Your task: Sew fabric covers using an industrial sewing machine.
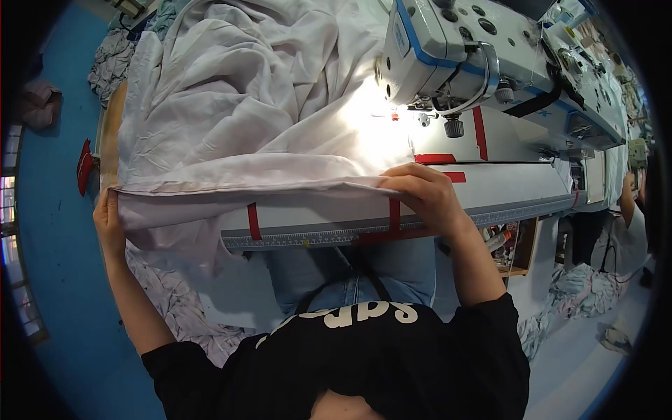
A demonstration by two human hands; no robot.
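Observation:
A large pale pinkish-white fabric [231, 91] lies in loose folds over the sewing table. Its near edge is folded over and stretched in a straight line between my hands. At the table's left end, my left hand [108, 213] pinches one end of that edge. My right hand [428, 196] grips the edge further right, just in front of the lit needle area, fingers closed on the cloth. Part of the fabric hangs over the table's front on the left. The white and blue sewing machine [448, 59] stands beyond my right hand, its lamp shining on the cloth.
A ruler strip [308, 241] runs along the table's front edge, with red tape [254, 221] across it. More pale cloth [178, 297] is heaped below on the left. Cloth piles [581, 297] lie on the floor at right, near another person's arm [627, 189].

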